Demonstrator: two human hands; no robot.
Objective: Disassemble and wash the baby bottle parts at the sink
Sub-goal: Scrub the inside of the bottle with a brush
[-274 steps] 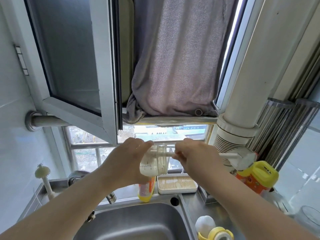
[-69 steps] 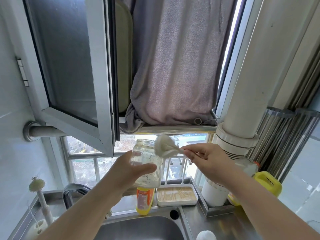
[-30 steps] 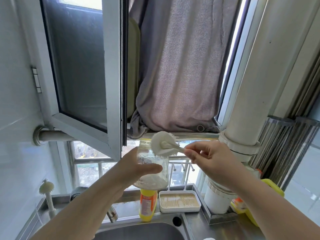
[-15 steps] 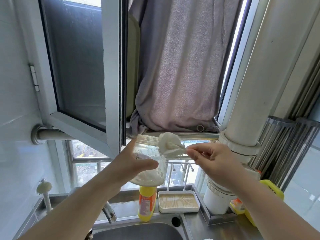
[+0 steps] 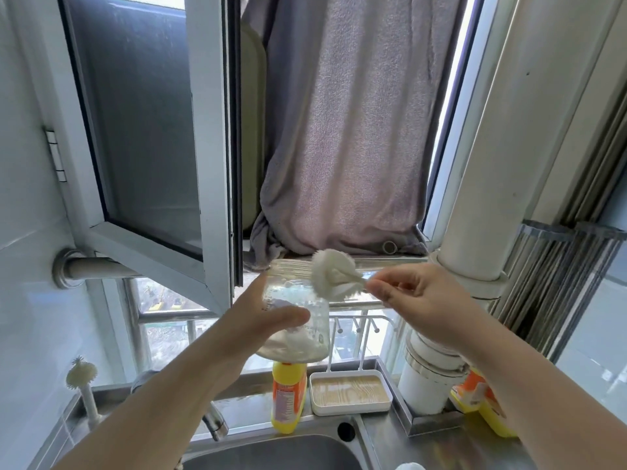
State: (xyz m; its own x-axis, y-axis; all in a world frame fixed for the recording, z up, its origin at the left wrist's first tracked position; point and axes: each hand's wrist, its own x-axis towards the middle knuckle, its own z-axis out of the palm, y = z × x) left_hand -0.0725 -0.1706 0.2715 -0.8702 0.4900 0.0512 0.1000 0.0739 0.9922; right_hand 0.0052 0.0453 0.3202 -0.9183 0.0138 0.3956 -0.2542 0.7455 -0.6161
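Observation:
My left hand (image 5: 261, 317) grips a clear baby bottle (image 5: 305, 320) held up in front of the window, mouth upward, with white foam pooled in its bottom. My right hand (image 5: 417, 300) pinches the thin handle of a white bottle brush (image 5: 330, 273). The brush head sits at the right side of the bottle's rim, outside the bottle. The steel sink (image 5: 288, 452) lies below at the bottom edge.
A yellow detergent bottle (image 5: 288, 395) and a white tray with a rack (image 5: 349, 391) stand behind the sink. The faucet (image 5: 213, 422) is at lower left, a second brush (image 5: 81, 378) stands far left. A white pipe (image 5: 475, 198), an open window frame (image 5: 210, 164) and a hanging grey towel (image 5: 346, 130) are close overhead.
The brush, earlier inside the sideways bottle, is out and rubbing around the rim. In the last half second the brush head shifted slightly right along the rim; the bottle stayed upright.

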